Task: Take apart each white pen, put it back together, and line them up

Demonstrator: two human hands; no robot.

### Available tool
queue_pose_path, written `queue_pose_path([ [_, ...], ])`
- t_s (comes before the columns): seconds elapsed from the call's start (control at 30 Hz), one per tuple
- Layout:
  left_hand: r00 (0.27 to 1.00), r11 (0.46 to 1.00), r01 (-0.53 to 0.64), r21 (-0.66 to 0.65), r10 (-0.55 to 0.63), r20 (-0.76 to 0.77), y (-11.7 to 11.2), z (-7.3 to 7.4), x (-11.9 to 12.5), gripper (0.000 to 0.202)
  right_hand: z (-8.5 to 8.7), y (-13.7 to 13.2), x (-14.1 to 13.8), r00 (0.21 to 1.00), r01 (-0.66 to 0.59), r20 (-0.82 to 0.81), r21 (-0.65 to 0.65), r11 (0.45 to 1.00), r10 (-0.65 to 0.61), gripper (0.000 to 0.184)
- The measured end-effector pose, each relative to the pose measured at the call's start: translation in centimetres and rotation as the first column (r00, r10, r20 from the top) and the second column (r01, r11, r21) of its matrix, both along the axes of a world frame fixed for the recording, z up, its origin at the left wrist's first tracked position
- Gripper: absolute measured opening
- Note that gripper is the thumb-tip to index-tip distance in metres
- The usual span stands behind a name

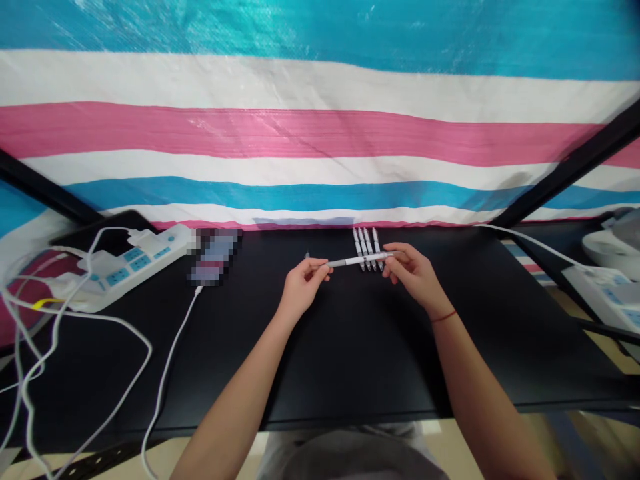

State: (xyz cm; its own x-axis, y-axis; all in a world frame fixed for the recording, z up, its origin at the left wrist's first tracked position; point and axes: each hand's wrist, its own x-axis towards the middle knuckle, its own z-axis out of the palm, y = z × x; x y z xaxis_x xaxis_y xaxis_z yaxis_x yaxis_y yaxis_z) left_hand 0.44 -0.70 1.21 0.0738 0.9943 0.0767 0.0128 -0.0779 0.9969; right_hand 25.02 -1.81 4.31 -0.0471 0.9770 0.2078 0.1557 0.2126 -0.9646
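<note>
At centre frame, the left hand (305,285) and right hand (413,275) pinch opposite ends of a white pen (357,261), held crosswise just above a row of white pens (367,248) on the black table (350,353)

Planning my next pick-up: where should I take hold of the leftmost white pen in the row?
Pinch the leftmost white pen on its upper barrel, coming from the left and above. That side has no neighbour, and the pen held across the row crosses its lower part.
</note>
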Motion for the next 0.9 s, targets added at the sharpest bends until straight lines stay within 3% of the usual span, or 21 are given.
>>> queue_pose_path([
  [0.13,0.998,1.0,-0.006,0.022,0.008,-0.057,-0.2,0.0,0.1,0.03,-0.4,0.1,0.3,0.998,-0.009,0.061,0.009,1.0,0.008,0.027],
  [0.3,0.99,0.998,-0.004,0.066,0.013,-0.138,-0.9,0.7,0.5,0.025,-0.8,0.3,0.3,0.994,0.04,0.097,0.041,0.998,-0.044,0.032],
  [0.37,0.985,0.997,0.063,0.048,-0.054,-0.163,-1.5,1.4,0.6,0.023,-0.9,0.4,0.0,0.997,0.081,-0.009,0.009,0.997,-0.081,0.033],
  [0.43,0.949,0.979,0.205,0.01,-0.196,-0.247,-2.2,2.0,1.0,0.022,-0.9,0.5,-0.5,0.987,0.11,-0.117,-0.029,0.994,-0.112,0.033],
  [0.57,0.858,0.93,0.368,-0.015,-0.346,-0.38,-3.6,2.5,2.4,0.026,-1.0,0.3,-1.6,0.977,0.108,-0.181,-0.026,0.994,-0.111,0.036],
  [0.7,0.867,0.918,0.39,-0.071,-0.392,-0.308,-4.4,1.9,3.8,0.028,-0.9,-0.1,-2.2,0.981,0.051,-0.188,-0.012,0.999,-0.052,0.035],
  [0.83,0.902,0.914,0.373,-0.162,-0.398,-0.168,-4.7,1.3,4.3,0.029,-0.7,-0.5,-2.5,0.981,-0.119,-0.166,-0.095,0.988,0.102,0.06],
  [0.9,0.91,0.914,0.363,-0.183,-0.39,-0.142,-4.8,1.0,4.4,0.028,-0.7,-0.7,-2.6,0.978,-0.153,-0.16,-0.121,0.981,0.132,0.063],
])
